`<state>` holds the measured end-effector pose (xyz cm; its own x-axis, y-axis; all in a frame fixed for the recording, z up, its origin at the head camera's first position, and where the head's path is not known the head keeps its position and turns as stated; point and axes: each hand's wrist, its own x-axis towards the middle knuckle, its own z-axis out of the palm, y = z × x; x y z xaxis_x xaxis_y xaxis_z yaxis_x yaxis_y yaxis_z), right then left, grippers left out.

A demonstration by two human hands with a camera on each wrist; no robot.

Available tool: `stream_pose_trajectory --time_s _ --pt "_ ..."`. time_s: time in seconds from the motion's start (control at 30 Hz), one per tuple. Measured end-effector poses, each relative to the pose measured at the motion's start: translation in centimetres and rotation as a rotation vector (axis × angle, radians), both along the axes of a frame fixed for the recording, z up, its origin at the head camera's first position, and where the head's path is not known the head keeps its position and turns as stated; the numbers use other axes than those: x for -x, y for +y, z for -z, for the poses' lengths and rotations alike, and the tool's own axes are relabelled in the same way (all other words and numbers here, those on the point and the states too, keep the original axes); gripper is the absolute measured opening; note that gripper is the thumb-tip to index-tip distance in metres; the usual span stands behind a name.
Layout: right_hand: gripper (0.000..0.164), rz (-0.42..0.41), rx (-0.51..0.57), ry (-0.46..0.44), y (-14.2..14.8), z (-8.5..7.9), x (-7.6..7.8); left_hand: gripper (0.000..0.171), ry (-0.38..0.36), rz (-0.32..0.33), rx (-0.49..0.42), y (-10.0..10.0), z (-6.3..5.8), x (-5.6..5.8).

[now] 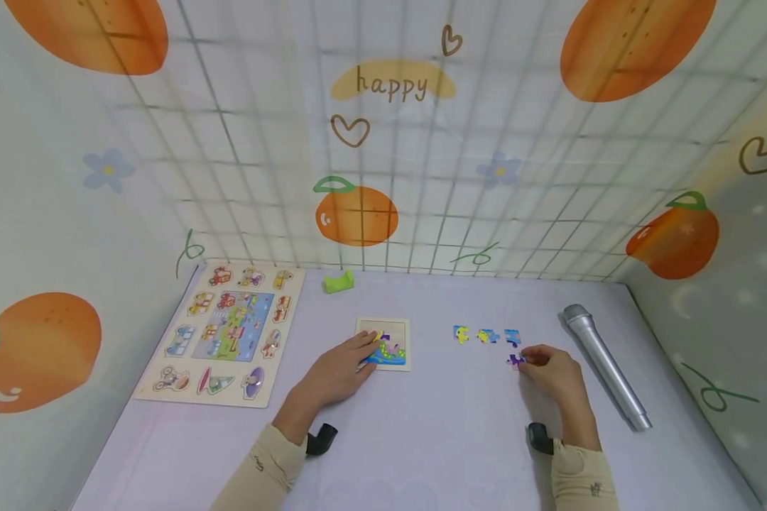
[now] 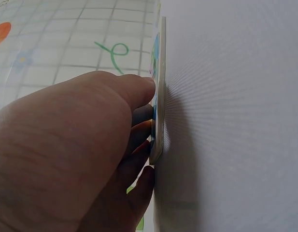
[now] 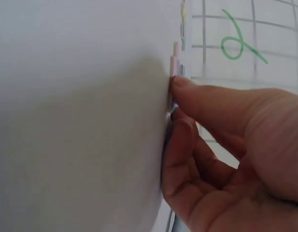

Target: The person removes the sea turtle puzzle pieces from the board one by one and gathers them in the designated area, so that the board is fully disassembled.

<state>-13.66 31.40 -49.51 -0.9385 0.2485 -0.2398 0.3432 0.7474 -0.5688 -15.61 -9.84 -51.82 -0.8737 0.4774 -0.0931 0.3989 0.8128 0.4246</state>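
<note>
Pinched by its right edge between thumb and fingertip of the right hand [image 1: 552, 372]: a purple puzzle piece [image 1: 514, 360], at table level or just above, impossible to tell which. Just beyond it, in a loose row on the pale table [image 1: 434, 426]: a blue piece [image 1: 512, 337], a yellow-and-blue piece [image 1: 488, 336] in the middle, and a mostly yellow piece [image 1: 461, 334] at the left end. Farther left, a small wooden puzzle tray [image 1: 408, 341], partly filled with colourful pieces. Across its left side, the left hand [image 1: 340, 369], fingers extended and touching the tray, not curled round anything. Beyond the tray, a bright green object [image 1: 339, 282] near the back edge. Well to the left, a large picture board [image 1: 297, 284] with vehicle shapes around a street scene. To the right of the right hand, a silver microphone-shaped object [image 1: 607, 365], lying at a slant. Behind everything, a white grid cloth [image 1: 415, 156] printed with oranges, hearts and "happy".
</note>
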Motion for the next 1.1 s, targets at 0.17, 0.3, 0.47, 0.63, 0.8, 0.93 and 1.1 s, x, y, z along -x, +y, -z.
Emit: stream_pose_trajectory --time_s 0.17,0.3,0.47,0.63,0.8,0.93,1.1 --pt "0.029 -0.030 -0.001 -0.015 -0.1 0.0 -0.1 0.054 0.001 -0.002 -0.009 0.0 0.0 -0.1" --pt "0.029 -0.017 -0.014 -0.020 -0.1 0.2 -0.2 0.054 -0.007 -0.002 -0.015 0.1 0.0 -0.1" --pt "0.031 0.011 -0.052 -0.001 -0.3 0.2 -0.5 0.055 -0.012 0.000 -0.019 0.1 0.1 -0.1" --pt "0.033 0.035 -0.081 0.039 -0.4 0.2 -0.6 0.054 -0.010 -0.001 -0.023 0.1 -0.1 -0.2" --pt "0.032 0.050 -0.095 0.080 -0.7 0.2 -0.8 0.054 -0.011 -0.001 -0.023 0.1 -0.1 -0.2" --pt "0.030 0.077 -0.097 0.094 -1.0 0.2 -0.8 0.055 -0.010 0.002 -0.014 0.1 -0.1 0.0" --pt "0.028 0.129 -0.092 0.096 -1.3 0.4 -0.7 0.055 -0.001 0.012 -0.001 0.0 0.0 0.1"
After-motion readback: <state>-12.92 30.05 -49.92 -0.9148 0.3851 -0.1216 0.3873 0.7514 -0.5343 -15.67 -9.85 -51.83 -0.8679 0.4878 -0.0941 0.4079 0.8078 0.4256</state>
